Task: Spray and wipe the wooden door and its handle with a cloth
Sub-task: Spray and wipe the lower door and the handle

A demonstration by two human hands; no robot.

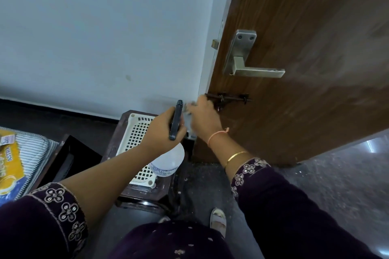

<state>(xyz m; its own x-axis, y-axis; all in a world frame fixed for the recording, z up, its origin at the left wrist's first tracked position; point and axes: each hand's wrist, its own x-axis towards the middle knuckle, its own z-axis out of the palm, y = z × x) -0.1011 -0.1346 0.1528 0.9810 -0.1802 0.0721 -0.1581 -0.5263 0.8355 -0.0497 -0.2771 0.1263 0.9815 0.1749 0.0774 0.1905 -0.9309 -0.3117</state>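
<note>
1. The left hand (162, 130) curls round the neck of a translucent white, round-bodied spray bottle (168, 161). The bottle's black plastic trigger head points up past the knuckles.
2. The right hand (205, 119), just right of the left, holds a pale grey cloth (188, 121) bunched at the door's edge. The fingers are blurred, so I cannot tell exactly how they lie.
3. The brown wood-grain door (294, 27) stands ahead of and to the right of the right hand, its matt face faintly streaked.
4. A squared, brushed-metal lever handle (249, 65) on a rectangular plate with two screws sits above the right hand, well apart from it.
5. A dark metal sliding bolt (231, 99) lies just beyond the right fingertips.
6. Below the left hand, a white plastic lattice tray (134, 132) rests on a dark polished wooden stool (134, 195).
7. An orange thread (216, 135) and a thin gold bangle (235, 156) circle the right wrist.
</note>
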